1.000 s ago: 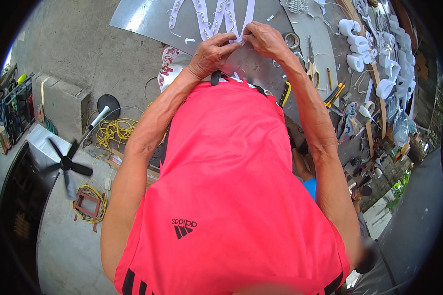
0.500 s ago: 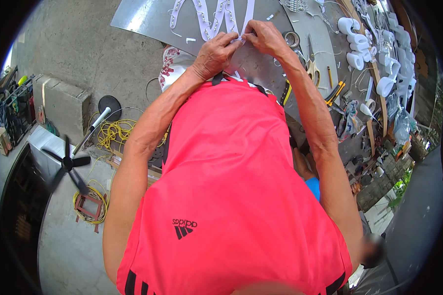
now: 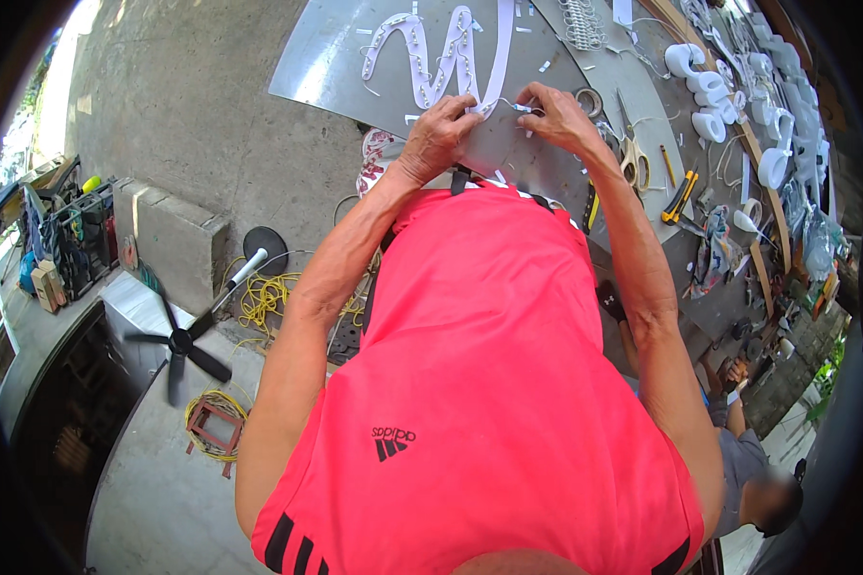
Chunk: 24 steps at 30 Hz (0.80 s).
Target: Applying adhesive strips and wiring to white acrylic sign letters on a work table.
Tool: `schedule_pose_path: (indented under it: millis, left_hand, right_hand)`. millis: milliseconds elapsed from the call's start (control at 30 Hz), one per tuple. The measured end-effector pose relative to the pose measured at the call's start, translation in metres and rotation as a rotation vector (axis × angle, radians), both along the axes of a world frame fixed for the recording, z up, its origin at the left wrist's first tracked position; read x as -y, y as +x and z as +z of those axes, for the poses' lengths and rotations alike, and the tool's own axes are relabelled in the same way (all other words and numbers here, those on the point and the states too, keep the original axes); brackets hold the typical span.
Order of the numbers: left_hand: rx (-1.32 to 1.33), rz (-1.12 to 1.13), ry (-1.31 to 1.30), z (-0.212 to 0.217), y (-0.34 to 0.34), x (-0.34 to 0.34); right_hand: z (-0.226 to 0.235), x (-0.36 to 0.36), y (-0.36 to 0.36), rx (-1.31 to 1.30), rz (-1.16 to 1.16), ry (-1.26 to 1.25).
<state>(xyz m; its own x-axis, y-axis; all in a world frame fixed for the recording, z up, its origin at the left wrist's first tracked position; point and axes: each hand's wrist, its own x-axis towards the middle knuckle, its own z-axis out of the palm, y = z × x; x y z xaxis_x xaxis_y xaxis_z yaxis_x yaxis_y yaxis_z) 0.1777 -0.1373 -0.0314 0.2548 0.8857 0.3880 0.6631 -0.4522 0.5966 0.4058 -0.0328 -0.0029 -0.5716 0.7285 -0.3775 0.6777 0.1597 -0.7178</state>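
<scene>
A white, curvy W-shaped letter panel (image 3: pixel 503 57) lies on a grey metal sheet (image 3: pixel 321 53). Small LED modules on a thin wire (image 3: pixel 441 77) follow its left and middle strokes. At the bottom of the right-hand curve, my left hand (image 3: pixel 439 139) is closed, thumb and forefinger pinching the wire against the letter. My right hand (image 3: pixel 552 117) sits a short way to the right, off the letter, its fingertips closed on the loose end of the LED strand. A bit of wire arches between the two hands. My fingers partly cover the modules they touch.
Right of my right hand lie a tape roll (image 3: pixel 589 102), scissors (image 3: pixel 634 158), a pencil (image 3: pixel 668 166) and a yellow-black cutter (image 3: pixel 680 196). White curled strips (image 3: pixel 710 91) stand beyond. A fan (image 3: pixel 179 341) and concrete block (image 3: pixel 168 235) are at left; another person (image 3: pixel 748 479) is at lower right.
My hands, formerly together at the letter's lower edge, are now apart. The right has drawn off to the right with the LED strand's end. The whole view has shifted, showing more of the letter.
</scene>
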Motion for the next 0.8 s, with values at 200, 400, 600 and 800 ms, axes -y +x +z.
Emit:
schedule_pose_path:
  millis: [200,400,600,800]
  left_hand:
    - [-0.079,-0.130,-0.063,0.005,-0.043,-0.001]
    - [-0.186,-0.168,-0.085,0.016,-0.083,-0.005]
    - [0.229,0.334,-0.385,0.032,-0.044,0.021]
    - [1.113,0.448,-1.134,0.017,-0.007,0.019]
  right_hand:
    - [0.014,0.027,-0.010,0.017,-0.007,0.020]
    - [0.014,0.039,-0.027,-0.222,-0.209,-0.292]
    - [-0.006,0.044,-0.036,-0.348,-0.302,-0.375]
    - [0.000,0.053,-0.042,-0.278,-0.224,-0.251]
